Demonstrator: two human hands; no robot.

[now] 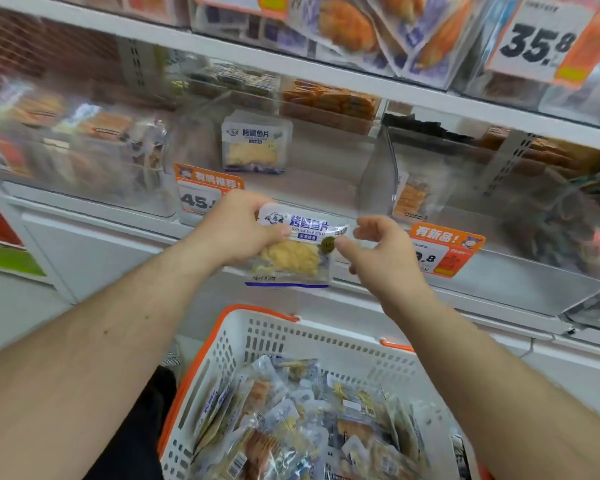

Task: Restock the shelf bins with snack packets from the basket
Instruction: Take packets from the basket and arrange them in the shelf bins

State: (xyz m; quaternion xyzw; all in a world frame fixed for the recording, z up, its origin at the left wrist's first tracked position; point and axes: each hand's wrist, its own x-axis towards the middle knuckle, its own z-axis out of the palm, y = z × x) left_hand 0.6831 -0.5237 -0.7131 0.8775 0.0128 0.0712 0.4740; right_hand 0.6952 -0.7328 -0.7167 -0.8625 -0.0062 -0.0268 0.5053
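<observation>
My left hand (pixel 238 228) grips a white and blue fish-slice snack packet (pixel 293 252) by its upper left corner, held upright in front of the shelf. My right hand (pixel 378 251) pinches the packet's right top edge between thumb and forefinger. Straight behind it stands a clear shelf bin (pixel 291 188) with a matching packet (pixel 255 145) upright at its back. Below my arms sits the white basket with an orange rim (pixel 257 341), holding several similar packets (pixel 291 427).
Neighbouring clear bins hold other snacks on the left (pixel 84 150) and right (pixel 551 202). Orange price tags (pixel 205 192) (pixel 444 247) hang on the bin fronts. An upper shelf (pixel 326 74) carries more bins with packets and a large price card (pixel 537 39).
</observation>
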